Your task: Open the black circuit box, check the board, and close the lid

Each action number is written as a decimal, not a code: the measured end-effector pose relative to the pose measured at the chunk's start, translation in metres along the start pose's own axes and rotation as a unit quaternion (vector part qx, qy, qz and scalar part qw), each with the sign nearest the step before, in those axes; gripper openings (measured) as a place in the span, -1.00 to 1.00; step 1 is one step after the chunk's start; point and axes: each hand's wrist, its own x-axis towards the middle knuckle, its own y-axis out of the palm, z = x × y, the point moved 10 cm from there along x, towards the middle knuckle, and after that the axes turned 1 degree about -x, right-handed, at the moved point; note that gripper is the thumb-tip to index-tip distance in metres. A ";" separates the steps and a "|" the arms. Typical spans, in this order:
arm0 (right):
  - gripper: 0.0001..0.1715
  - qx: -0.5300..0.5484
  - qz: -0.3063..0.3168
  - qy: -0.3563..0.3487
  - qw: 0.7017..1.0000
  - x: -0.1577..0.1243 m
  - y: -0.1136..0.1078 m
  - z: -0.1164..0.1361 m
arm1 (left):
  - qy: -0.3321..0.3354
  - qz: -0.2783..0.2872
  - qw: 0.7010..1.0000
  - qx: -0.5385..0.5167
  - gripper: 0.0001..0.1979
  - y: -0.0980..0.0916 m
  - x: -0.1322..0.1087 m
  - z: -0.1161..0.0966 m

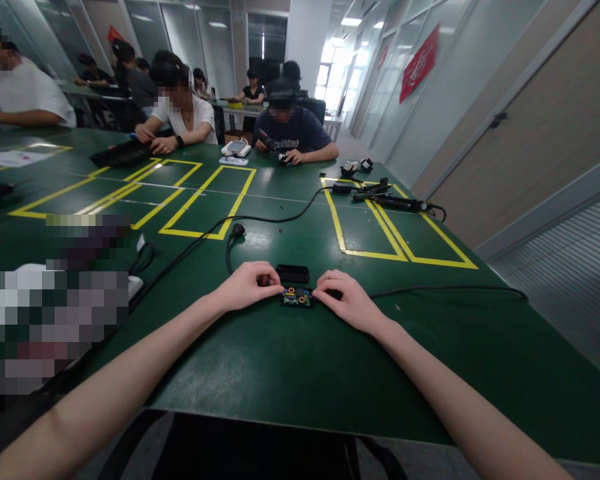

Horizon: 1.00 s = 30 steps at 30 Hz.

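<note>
where left fingers (271,291) face right fingers (327,300), the circuit board (297,297) lies between.

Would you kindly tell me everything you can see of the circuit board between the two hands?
The circuit board is small and oblong, crowded with parts: two orange rings with pale middles, plus bits of blue, yellow and green. It lies face up, uncovered, seemingly in a shallow black case on the green table. The fingertips of the left hand and right hand are at its two ends; whether they touch the board itself is too small to tell.
</note>
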 end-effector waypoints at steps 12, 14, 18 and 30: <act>-0.52 -0.097 -0.013 -0.011 0.995 -0.001 0.007 -0.005 | 0.023 -0.002 0.990 0.139 -0.67 0.004 -0.003 -0.002; -0.53 -0.101 0.003 -0.025 0.995 -0.001 0.011 -0.002 | 0.036 0.019 0.990 0.137 -0.76 0.009 -0.003 -0.002; -0.65 -0.062 -0.010 -0.036 0.997 -0.002 0.005 0.003 | 0.077 -0.001 0.995 0.070 -0.82 0.006 -0.004 -0.012; -0.79 0.076 -0.099 -0.025 0.992 -0.001 -0.009 0.005 | 0.089 -0.038 0.993 0.062 -0.43 -0.002 -0.008 -0.018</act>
